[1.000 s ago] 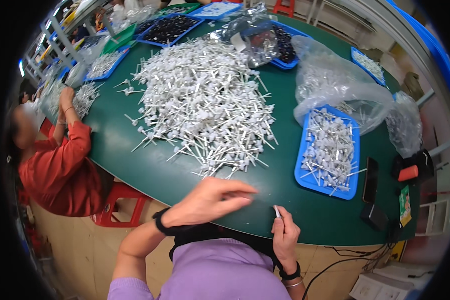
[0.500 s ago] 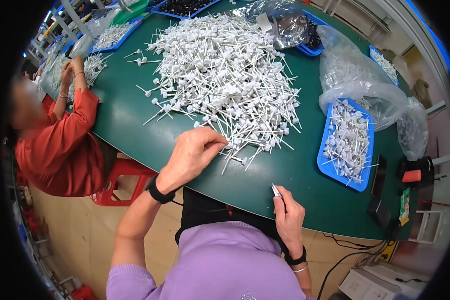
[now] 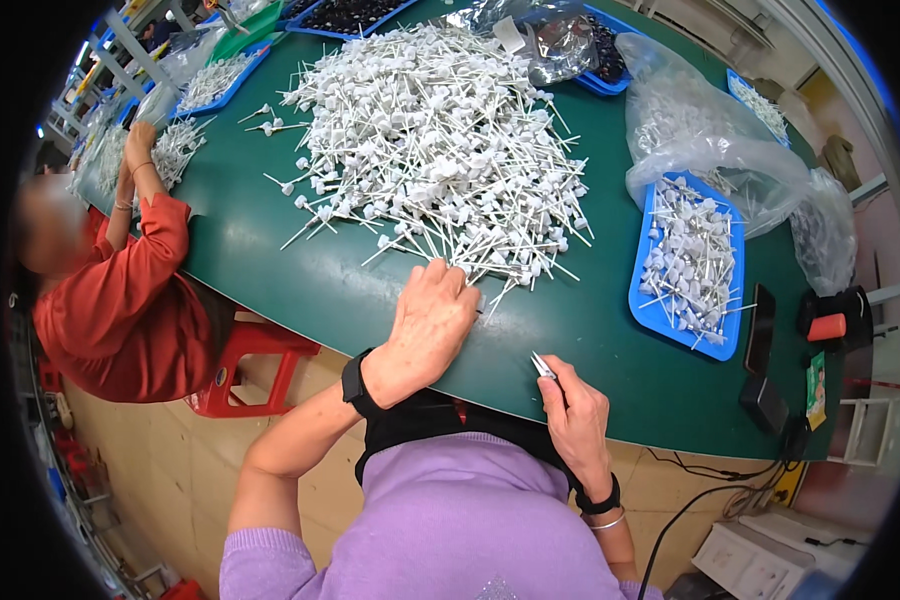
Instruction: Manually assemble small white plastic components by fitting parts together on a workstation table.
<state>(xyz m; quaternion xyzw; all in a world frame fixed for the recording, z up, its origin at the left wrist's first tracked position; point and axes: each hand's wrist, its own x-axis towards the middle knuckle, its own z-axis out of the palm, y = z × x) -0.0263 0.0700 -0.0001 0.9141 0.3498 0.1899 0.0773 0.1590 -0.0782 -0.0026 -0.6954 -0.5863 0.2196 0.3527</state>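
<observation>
Head view, read as a clock face about its centre: a pile of white-headed pieces with thin pale stems (image 3: 440,150) spreads over the green surface (image 3: 300,290) at 12 o'clock. Its near edge meets the left hand (image 3: 430,320), which lies close to the centre, back up, its fingers bent down at the lowest pieces. The fingertips are hidden, so I cannot tell whether they grip a piece. The right hand (image 3: 578,415), between 4 and 5 o'clock, holds a small pointed metal tool (image 3: 543,366) between thumb and fingers; the tool's tip is slightly split, points toward 11 o'clock and is apart from the pile. A black band (image 3: 358,388) circles the left wrist.

Between 2 and 3 o'clock stands a blue tray (image 3: 642,310) filled with similar pieces, and a clear plastic bag (image 3: 710,160) lies by its far end at 2 o'clock. At 3 o'clock, just beside the tray, is a dark flat slab (image 3: 760,330), with a red cylinder (image 3: 827,328) farther out. At 9 o'clock a co-worker (image 3: 120,310) in red sits with raised hands near a smaller pile (image 3: 177,150) at 10 o'clock.
</observation>
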